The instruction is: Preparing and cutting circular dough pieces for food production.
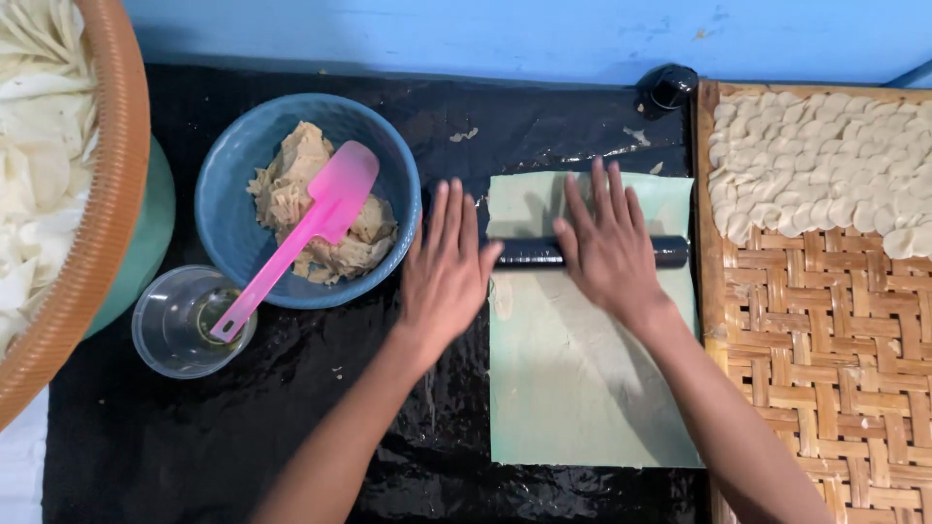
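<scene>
Right hand (607, 247) flat, fingers spread, palm pressing black rolling pin (670, 252) across pale green sheet (573, 388) near worktop's right edge. Left hand (447, 272) likewise flat and unclenched on pin's left end (end itself hidden), beside blue bowl (228, 180) holding dough and pink spatula (306, 228).

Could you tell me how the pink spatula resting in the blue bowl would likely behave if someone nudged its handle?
The pink spatula looks like light plastic, so it would probably shift easily. Its handle overhangs the blue bowl rim above the clear cup, so it may pivot or slide. The blade lies on sticky-looking dough, which might hold it somewhat.
</scene>
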